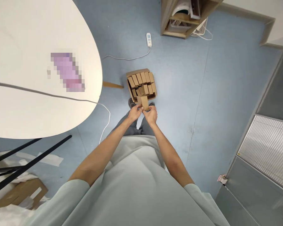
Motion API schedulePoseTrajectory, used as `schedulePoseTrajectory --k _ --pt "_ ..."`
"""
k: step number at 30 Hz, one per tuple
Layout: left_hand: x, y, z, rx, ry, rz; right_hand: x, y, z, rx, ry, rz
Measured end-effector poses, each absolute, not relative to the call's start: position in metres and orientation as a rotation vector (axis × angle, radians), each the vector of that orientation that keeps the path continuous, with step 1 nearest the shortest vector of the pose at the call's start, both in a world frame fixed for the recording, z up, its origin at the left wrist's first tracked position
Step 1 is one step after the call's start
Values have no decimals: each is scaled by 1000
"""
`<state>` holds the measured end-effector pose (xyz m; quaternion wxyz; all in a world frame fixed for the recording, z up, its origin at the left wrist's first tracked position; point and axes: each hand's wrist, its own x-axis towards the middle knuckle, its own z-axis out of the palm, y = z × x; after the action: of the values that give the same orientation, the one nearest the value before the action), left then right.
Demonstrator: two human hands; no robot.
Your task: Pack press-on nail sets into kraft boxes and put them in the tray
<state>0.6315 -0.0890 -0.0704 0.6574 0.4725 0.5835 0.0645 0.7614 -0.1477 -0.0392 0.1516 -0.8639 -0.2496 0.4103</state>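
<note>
A small brown cardboard box is held up between my two hands, in front of my body. My left hand grips its lower left edge with thumb and fingers. On the other side, my right hand has its fingers closed at the bottom of the same box. Just beyond it, on the floor, stands a larger open carton holding several similar small boxes in two rows. Some boxes in the nearer row lean. The carton's near edge is partly hidden by the held box.
A white round table stands at the left, with a blurred purple item and a cable on it. A white power strip lies on the floor ahead. A wooden shelf is beyond, and grey cabinets line the right.
</note>
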Motion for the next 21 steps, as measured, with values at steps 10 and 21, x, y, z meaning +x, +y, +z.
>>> schedulePoseTrajectory --k 10,21 --pt "662 -54 -171 669 1548 82 764 -90 -157 -2497 -564 1387" --pt "689 -32 -303 607 1677 48 777 -48 -275 -2670 -693 1460"
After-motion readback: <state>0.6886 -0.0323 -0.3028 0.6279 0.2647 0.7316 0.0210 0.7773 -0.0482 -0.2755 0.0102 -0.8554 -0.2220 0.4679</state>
